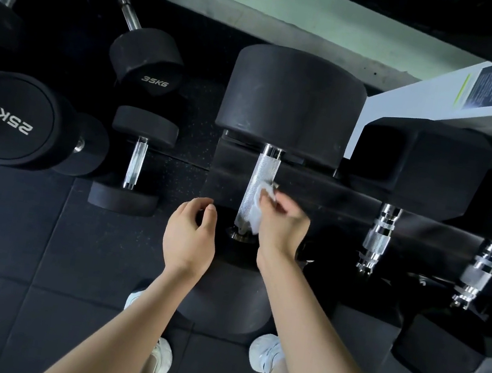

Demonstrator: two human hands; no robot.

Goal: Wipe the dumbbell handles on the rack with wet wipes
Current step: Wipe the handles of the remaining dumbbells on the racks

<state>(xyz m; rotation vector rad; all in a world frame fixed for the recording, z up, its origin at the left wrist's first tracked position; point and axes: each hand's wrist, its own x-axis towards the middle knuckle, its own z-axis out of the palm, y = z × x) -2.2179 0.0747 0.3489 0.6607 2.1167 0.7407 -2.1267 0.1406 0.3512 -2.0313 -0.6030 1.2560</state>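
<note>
A big round black dumbbell lies on the rack (319, 185) in the middle of the view, its knurled steel handle (258, 182) pointing toward me. My right hand (283, 224) pinches a crumpled white wet wipe (259, 203) against the right side of that handle's lower half. My left hand (190, 235) hovers just left of the handle's near end with fingers loosely curled, holding nothing. The dumbbell's near head (226, 299) is partly hidden under my forearms.
Two hex dumbbells with chrome handles (378, 239) (478, 275) sit on the rack to the right. On the black rubber floor at left lie round dumbbells marked 35KG (149, 58) and 25KG (10, 120), plus a smaller one (137, 162). A white box (447, 89) stands behind the rack.
</note>
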